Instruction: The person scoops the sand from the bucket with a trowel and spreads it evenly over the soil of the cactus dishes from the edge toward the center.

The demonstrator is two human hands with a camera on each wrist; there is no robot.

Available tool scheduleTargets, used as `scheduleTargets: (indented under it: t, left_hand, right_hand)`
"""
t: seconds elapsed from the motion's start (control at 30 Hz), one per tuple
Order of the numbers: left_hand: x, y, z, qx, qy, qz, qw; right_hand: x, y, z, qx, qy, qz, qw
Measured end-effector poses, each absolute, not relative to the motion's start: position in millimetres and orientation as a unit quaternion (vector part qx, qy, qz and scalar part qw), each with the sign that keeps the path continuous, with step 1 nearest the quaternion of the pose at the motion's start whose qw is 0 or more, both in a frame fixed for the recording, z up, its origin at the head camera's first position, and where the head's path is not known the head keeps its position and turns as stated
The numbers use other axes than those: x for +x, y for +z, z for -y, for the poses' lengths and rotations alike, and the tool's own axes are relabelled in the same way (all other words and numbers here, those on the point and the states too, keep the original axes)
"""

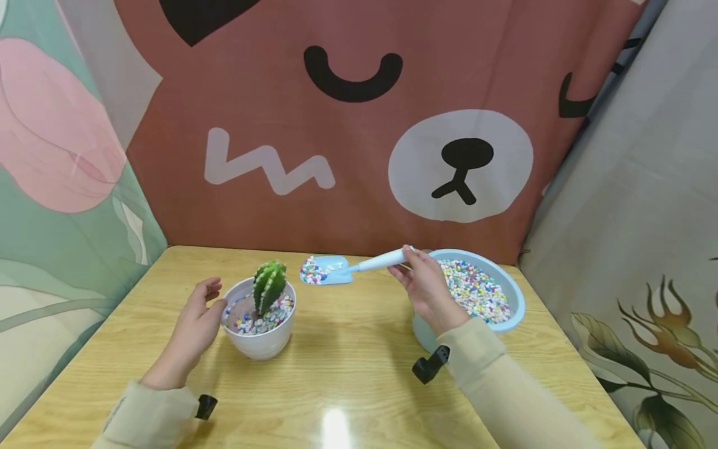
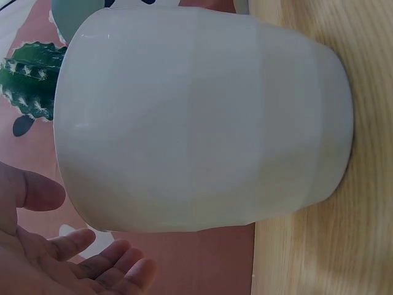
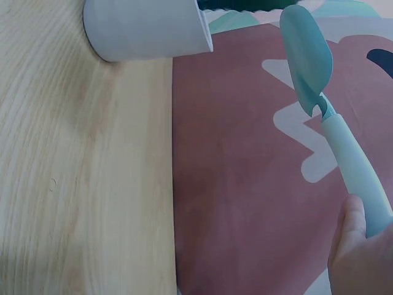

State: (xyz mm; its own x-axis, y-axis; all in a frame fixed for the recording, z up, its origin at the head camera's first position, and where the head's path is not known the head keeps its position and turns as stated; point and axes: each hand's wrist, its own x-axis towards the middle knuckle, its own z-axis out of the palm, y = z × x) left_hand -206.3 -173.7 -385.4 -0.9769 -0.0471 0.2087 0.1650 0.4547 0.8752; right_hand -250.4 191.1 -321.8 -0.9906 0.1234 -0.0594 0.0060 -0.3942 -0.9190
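My right hand (image 1: pixel 427 288) grips the handle of a light blue trowel (image 1: pixel 381 260), held level above the table. Colourful pebbles (image 1: pixel 314 270) lie on its blade, which points left toward the potted cactus. A green cactus (image 1: pixel 270 287) stands in a white pot (image 1: pixel 260 343), with similar pebbles over part of the soil. In the right wrist view the trowel's underside (image 3: pixel 306 55) shows, beyond the pot's rim. Beside the pot's left side is my left hand (image 1: pixel 196 318), fingers loosely bent around nothing. The left wrist view shows this hand (image 2: pixel 55 252) close to the rim; contact is unclear.
A light blue bucket (image 1: pixel 518 305) full of colourful pebbles stands at the right, partly behind my right hand. Everything rests on a wooden table (image 1: pixel 348 349). A printed bear curtain (image 1: pixel 359 212) hangs behind it, and another curtain (image 1: pixel 634 206) closes off the right side.
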Motion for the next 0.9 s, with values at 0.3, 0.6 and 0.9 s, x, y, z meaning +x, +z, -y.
scheduleTargets:
  t: [0.3, 0.6, 0.9]
  left_hand:
    - [-207.9, -391.1, 175.2, -0.04, -0.531, 0.841, 0.094]
    - [-209.7, -395.0, 175.3, -0.032, -0.536, 0.842, 0.055]
    - [-209.1, -399.2, 175.9, -0.03, -0.545, 0.837, 0.045]
  right_hand:
    - [-257.6, -331.6, -177.0, -0.059, 0.832, 0.55, 0.034]
    - [-260.2, -338.2, -168.2, -0.039, 0.828, 0.557, 0.046]
    - [-272.8, -344.1, -163.0, -0.072, 0.82, 0.567, 0.025]
